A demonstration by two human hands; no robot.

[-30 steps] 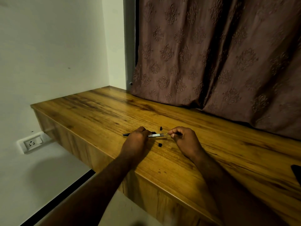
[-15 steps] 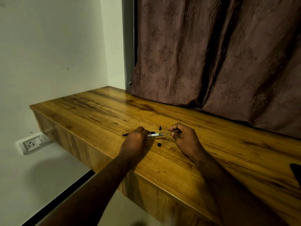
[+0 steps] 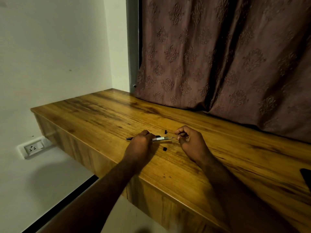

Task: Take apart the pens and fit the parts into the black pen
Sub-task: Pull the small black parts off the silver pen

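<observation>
Head camera looks down on a wooden tabletop (image 3: 218, 158), where both hands work close together near the front edge. The left hand (image 3: 140, 142) is curled into a fist, knuckles up, closed over the black pen (image 3: 130, 138), whose dark tip pokes out to the left of the fist. From the right side of the same fist a clear barrel (image 3: 160, 139) with a printed label sticks out towards the other hand. A short black stretch shows just behind it. At this size I cannot tell for sure whether the fist grips both or only the pen.

The right hand (image 3: 191, 142) has its fingers bent, thumb and forefinger pinching a thin refill (image 3: 173, 137) that lines up with the open end of the clear barrel. The two hands are near each other but do not touch.

Two loose bits lie on the wood between the hands: a far black piece (image 3: 165, 131) just beyond the barrel, and a near black piece (image 3: 164, 149) just in front of it.

A patterned brown curtain (image 3: 227, 56) hangs behind the tabletop. A white wall socket (image 3: 32, 148) sits low on the left wall. A dark object (image 3: 307, 179) juts in at the right edge, too cropped to name.
</observation>
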